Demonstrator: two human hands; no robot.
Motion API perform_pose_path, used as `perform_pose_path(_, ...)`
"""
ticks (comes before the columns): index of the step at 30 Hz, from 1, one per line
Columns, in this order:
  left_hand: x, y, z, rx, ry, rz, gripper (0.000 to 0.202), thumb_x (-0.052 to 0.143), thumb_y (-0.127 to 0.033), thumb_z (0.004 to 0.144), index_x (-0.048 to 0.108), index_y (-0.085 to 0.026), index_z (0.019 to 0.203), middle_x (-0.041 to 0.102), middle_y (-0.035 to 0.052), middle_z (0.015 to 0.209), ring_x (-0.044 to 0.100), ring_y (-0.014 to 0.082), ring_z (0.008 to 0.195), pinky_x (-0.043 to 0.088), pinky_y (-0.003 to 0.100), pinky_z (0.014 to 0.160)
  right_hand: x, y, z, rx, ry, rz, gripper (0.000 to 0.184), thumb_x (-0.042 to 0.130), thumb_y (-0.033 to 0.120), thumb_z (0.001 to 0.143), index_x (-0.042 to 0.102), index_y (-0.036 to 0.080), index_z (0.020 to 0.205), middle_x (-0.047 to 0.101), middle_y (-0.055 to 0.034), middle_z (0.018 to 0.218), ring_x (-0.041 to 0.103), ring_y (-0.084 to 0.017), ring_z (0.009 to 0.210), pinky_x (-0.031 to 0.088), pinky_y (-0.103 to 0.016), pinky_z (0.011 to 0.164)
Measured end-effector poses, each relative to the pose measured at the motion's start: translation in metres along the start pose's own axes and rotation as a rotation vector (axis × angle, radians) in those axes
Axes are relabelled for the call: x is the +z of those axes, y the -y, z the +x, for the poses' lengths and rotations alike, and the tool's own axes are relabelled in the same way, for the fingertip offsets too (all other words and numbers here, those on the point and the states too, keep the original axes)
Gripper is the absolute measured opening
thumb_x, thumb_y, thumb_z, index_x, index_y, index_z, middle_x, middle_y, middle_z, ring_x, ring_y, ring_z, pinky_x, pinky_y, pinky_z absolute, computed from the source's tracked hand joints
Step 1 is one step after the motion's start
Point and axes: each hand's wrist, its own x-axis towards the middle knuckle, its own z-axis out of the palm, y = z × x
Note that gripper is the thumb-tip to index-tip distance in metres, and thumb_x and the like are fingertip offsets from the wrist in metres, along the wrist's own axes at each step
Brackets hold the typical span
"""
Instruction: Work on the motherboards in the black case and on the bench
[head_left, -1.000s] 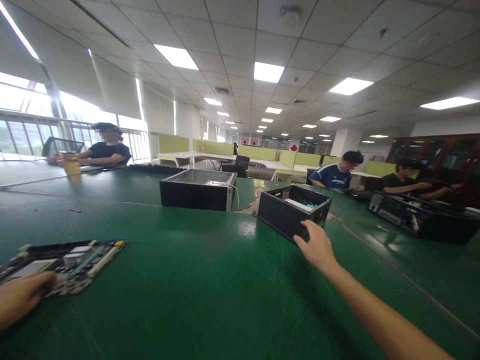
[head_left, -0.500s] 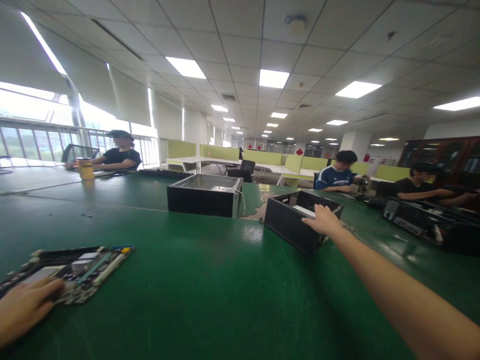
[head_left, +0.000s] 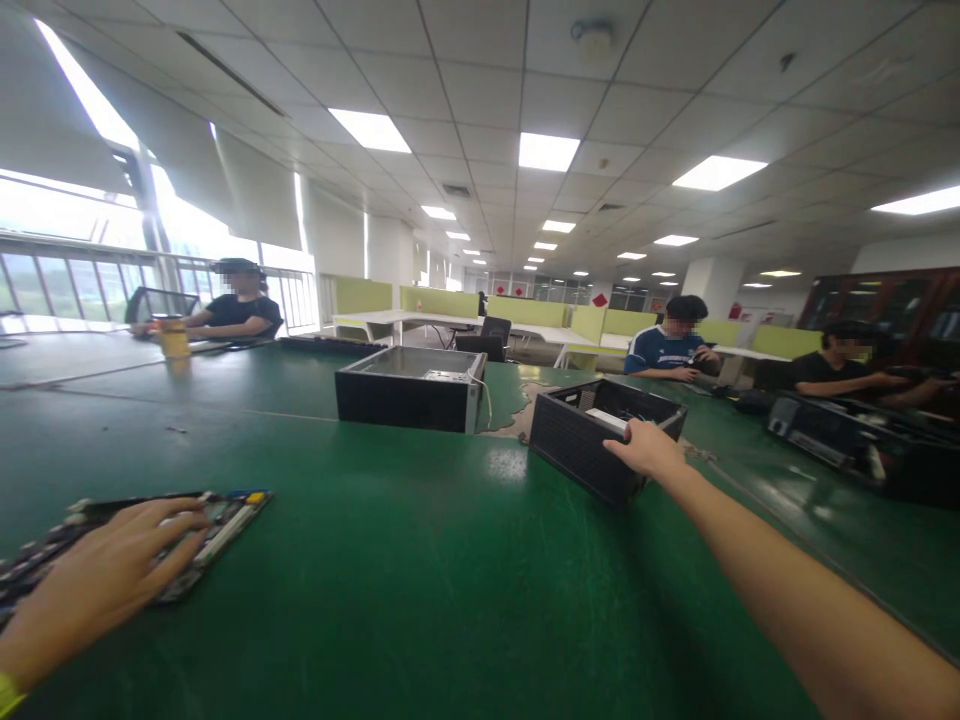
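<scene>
My right hand point(head_left: 646, 448) reaches far out and grips the near top edge of an open black computer case point(head_left: 581, 450) on the green table point(head_left: 420, 580), its fingers curled over the rim. My left hand point(head_left: 112, 570) lies flat with fingers stretched out on a motherboard point(head_left: 232, 515) at the lower left, covering most of it. The board's right end with a yellow part still shows.
A second open black case point(head_left: 409, 390) stands behind the middle of the table. A third case point(head_left: 847, 445) lies at the right before a seated person point(head_left: 844, 370). Two other people point(head_left: 671, 345) sit further back; one at the left point(head_left: 236, 305) has a yellow cup point(head_left: 174, 338) nearby.
My left hand has slid forward over the motherboard, now covering most of it. My right hand moved from the case's front corner up to its top rim and stays there.
</scene>
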Motion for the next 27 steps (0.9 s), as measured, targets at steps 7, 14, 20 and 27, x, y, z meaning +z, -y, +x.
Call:
perform_pose_path(7, -0.008, -0.134, 0.047, 0.125, 0.05, -0.196, 0.029, 0.047, -0.043, 0.087, 0.067, -0.023, 0.095, 0.065, 0.0014, 0.108, 0.053, 0.0198, 0.106, 0.04, 0.034, 0.096, -0.02, 0.005, -0.021, -0.04, 0.05, 0.025, 0.034, 0.054, 0.05, 0.076, 0.066, 0.019, 0.071, 0.066, -0.0095, 0.081, 0.063, -0.023, 0.072, 0.041, -0.03, 0.059)
perform_pose_path(14, -0.009, -0.328, 0.113, 0.355, -0.013, -0.542, 0.024, 0.045, -0.03, 0.09, 0.066, -0.02, 0.096, 0.065, 0.0055, 0.105, 0.055, 0.019, 0.102, 0.043, 0.036, 0.092, -0.039, 0.007, -0.083, -0.085, -0.015, 0.071, 0.037, 0.049, 0.052, 0.08, 0.061, 0.021, 0.062, 0.065, -0.0056, 0.072, 0.06, -0.02, 0.07, 0.033, -0.028, 0.056)
perform_pose_path(20, -0.013, -0.472, 0.172, 0.602, 0.205, -0.578, 0.036, 0.036, -0.035, 0.094, 0.063, -0.018, 0.111, 0.063, 0.0084, 0.117, 0.054, 0.0203, 0.108, 0.041, 0.033, 0.094, -0.045, 0.014, -0.159, -0.182, -0.188, 0.204, 0.039, 0.051, 0.05, 0.08, 0.051, 0.021, 0.055, 0.059, -0.0021, 0.066, 0.054, -0.016, 0.061, 0.03, -0.028, 0.055)
perform_pose_path(27, -0.026, -0.52, 0.17, 0.9, 0.595, -0.451, 0.023, 0.055, -0.034, 0.082, 0.072, -0.019, 0.08, 0.072, 0.005, 0.076, 0.06, 0.0179, 0.065, 0.042, 0.026, 0.058, -0.069, 0.016, -0.21, -0.398, -0.247, 0.467, 0.042, 0.051, 0.045, 0.085, 0.05, 0.019, 0.052, 0.055, 0.0001, 0.054, 0.05, -0.013, 0.056, 0.032, -0.025, 0.056)
